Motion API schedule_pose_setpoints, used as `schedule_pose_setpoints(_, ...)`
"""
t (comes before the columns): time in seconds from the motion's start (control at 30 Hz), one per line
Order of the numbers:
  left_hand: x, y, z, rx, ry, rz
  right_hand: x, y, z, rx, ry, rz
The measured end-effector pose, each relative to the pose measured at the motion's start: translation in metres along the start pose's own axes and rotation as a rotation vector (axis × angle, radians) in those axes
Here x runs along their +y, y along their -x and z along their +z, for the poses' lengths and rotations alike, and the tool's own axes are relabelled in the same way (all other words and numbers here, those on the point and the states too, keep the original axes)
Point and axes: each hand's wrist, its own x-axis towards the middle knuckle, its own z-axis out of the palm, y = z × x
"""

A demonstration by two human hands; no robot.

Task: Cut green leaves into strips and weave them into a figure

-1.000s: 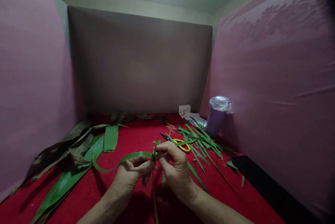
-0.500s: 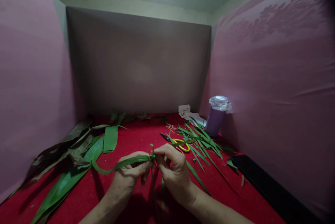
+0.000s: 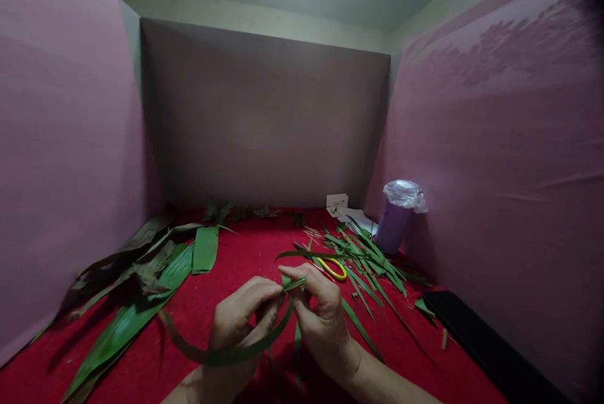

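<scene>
I see a long green leaf strip (image 3: 226,355) part-folded, near centre.
My left hand (image 3: 245,316) and right hand (image 3: 318,309) pinch it fingertip to fingertip: a small fold is made, the long tail loops loose. Yellow-handled scissors (image 3: 333,267) and cut green slivers (image 3: 372,259) lie farther right.

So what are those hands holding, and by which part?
The left hand and the right hand both pinch one green leaf strip at its folded end, between the fingertips. The rest of it loops down under the left hand.
</scene>
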Motion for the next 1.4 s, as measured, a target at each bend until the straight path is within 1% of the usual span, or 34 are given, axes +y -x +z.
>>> schedule_pose_setpoints(0.07, 0.0, -0.001, 0.001, 0.032, -0.008, 0.004, -0.002, 0.0, 0.0, 0.026, -0.024, 0.063)
schedule_pose_setpoints(0.17, 0.001, -0.003, 0.001, 0.078, -0.035, -0.04, -0.006, 0.001, 0.0, 0.033, -0.175, 0.221)
schedule_pose_setpoints(0.2, 0.002, -0.004, 0.001, 0.093, -0.044, -0.051, -0.006, 0.001, 0.0, 0.008, -0.254, 0.277)
schedule_pose_setpoints(0.27, 0.001, -0.004, 0.0, 0.103, -0.063, -0.051, -0.006, 0.001, 0.001, -0.083, -0.431, 0.407)
schedule_pose_setpoints(0.33, 0.0, -0.005, 0.0, 0.092, -0.092, -0.045, -0.004, 0.002, 0.002, -0.194, -0.606, 0.544)
schedule_pose_setpoints(0.4, -0.004, -0.005, -0.001, 0.081, -0.134, -0.03, -0.003, 0.002, 0.004, -0.27, -0.751, 0.668)
schedule_pose_setpoints(0.47, -0.008, -0.004, -0.001, 0.077, -0.174, 0.001, -0.003, 0.001, 0.004, -0.285, -0.86, 0.769)
schedule_pose_setpoints(0.57, -0.014, -0.004, 0.0, 0.076, -0.205, 0.1, -0.004, -0.001, 0.003, -0.301, -0.98, 0.883)
schedule_pose_setpoints(0.63, -0.018, -0.003, 0.0, 0.081, -0.214, 0.171, -0.004, -0.002, 0.0, -0.344, -1.054, 0.917)
schedule_pose_setpoints(0.7, -0.02, -0.003, 0.0, 0.084, -0.226, 0.207, -0.004, -0.003, -0.002, -0.394, -1.132, 0.934)
schedule_pose_setpoints(0.77, -0.02, -0.002, -0.001, 0.091, -0.237, 0.207, -0.003, -0.004, -0.004, -0.427, -1.192, 0.946)
schedule_pose_setpoints(0.83, -0.02, -0.003, 0.0, 0.095, -0.231, 0.188, -0.003, -0.004, -0.005, -0.434, -1.214, 0.955)
schedule_pose_setpoints(0.97, -0.02, -0.005, 0.001, 0.103, -0.149, 0.086, -0.002, -0.004, -0.004, -0.413, -1.156, 0.968)
schedule_pose_setpoints(1.1, -0.022, -0.005, 0.003, 0.13, -0.043, -0.042, -0.001, -0.003, -0.002, -0.423, -1.123, 0.936)
schedule_pose_setpoints(1.17, -0.024, -0.004, 0.003, 0.128, -0.009, -0.104, -0.001, -0.002, -0.003, -0.447, -1.14, 0.933)
schedule_pose_setpoints(1.3, -0.025, -0.003, 0.004, 0.13, 0.007, -0.192, -0.004, -0.002, -0.004, -0.547, -1.204, 0.963)
schedule_pose_setpoints(1.4, -0.023, -0.006, 0.003, 0.149, 0.039, -0.249, -0.005, -0.003, -0.004, -0.568, -1.225, 0.975)
